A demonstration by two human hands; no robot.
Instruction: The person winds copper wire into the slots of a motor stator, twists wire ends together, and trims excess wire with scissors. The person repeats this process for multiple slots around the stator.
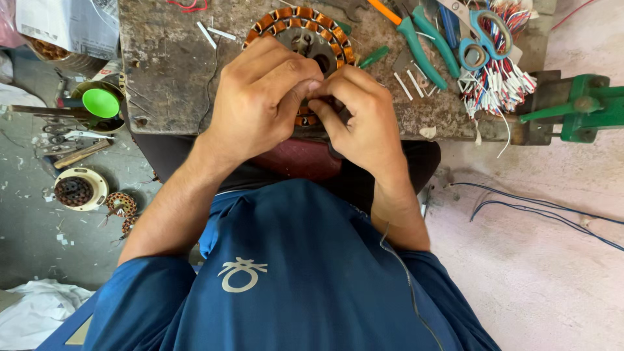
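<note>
Both hands together, fingertips pinched over the near rim of the copper-wound stator.

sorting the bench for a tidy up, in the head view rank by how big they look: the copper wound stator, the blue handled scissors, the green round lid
1. copper wound stator, though the hands cover part of it
2. blue handled scissors
3. green round lid

We see a round copper-wound motor stator lying flat on the workbench, its near edge hidden.
</note>
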